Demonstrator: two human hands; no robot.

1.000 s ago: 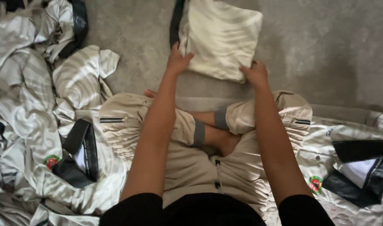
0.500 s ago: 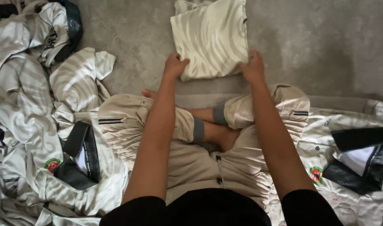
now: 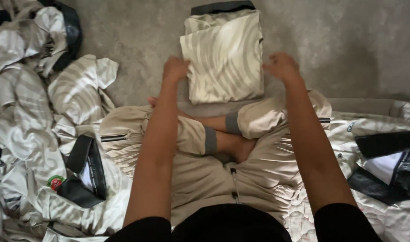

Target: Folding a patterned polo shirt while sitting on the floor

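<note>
A folded cream shirt with pale grey stripes (image 3: pixel 225 58) lies flat on the grey floor in front of my crossed legs. It rests on top of another folded piece with a dark collar (image 3: pixel 223 6). My left hand (image 3: pixel 175 69) is at the shirt's left edge with its fingers curled; whether it grips the cloth I cannot tell. My right hand (image 3: pixel 281 67) hovers just off the shirt's right edge, fingers apart and holding nothing.
A heap of unfolded striped shirts (image 3: pixel 30 112) with dark collars fills the left side. Several more shirts (image 3: pixel 379 152) lie at the right. My beige trousers (image 3: pixel 258 175) and bare feet (image 3: pixel 236 145) sit between them. Grey floor (image 3: pixel 348 45) lies beyond.
The folded shirt was pushed forward onto the pile and now lies flat. Both hands have moved from its near edge to its sides, and the right hand has come off it.
</note>
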